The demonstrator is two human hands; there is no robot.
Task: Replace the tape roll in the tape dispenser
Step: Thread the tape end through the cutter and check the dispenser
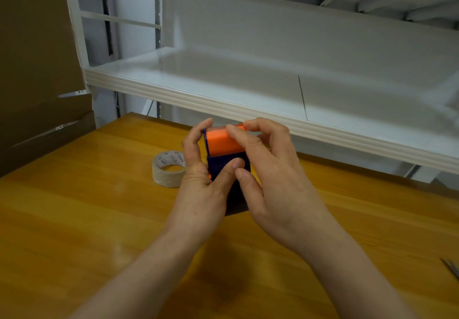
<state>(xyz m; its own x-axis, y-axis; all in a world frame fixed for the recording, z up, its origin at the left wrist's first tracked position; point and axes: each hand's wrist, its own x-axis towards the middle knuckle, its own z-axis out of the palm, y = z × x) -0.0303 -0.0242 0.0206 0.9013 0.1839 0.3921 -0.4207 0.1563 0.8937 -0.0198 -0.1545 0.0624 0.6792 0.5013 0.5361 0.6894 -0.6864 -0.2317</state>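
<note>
**A:** Where is the tape dispenser [227, 169] right now?

**B:** Held upright over the middle of the wooden surface [99, 219], between both hands. The body is dark blue with an orange part at the top, far end. The left hand [198, 182] wraps the left side, its fingers curled round the far edge and its thumb pressed on the blue face. The right hand [270, 177] covers the right side, with thumb and forefinger pinching the orange top and another fingertip resting on the blue face beside the left thumb.

**A:** And the tape roll [169, 168]?

**B:** A clear roll lies flat on the surface just left of the left hand, apart from the dispenser (whether it is the fresh one or the spent one, I cannot tell).

**A:** So which step is this?

**B:** My guess is that the dispenser is being worked open or shut at that orange part. The hands hide whether a roll sits inside.

**A:** What does the next move call for?

**B:** Probably a steady hold from the left hand while the right shifts the orange piece. Something thin and metallic [450, 270] lies at the near right edge, well apart.
</note>
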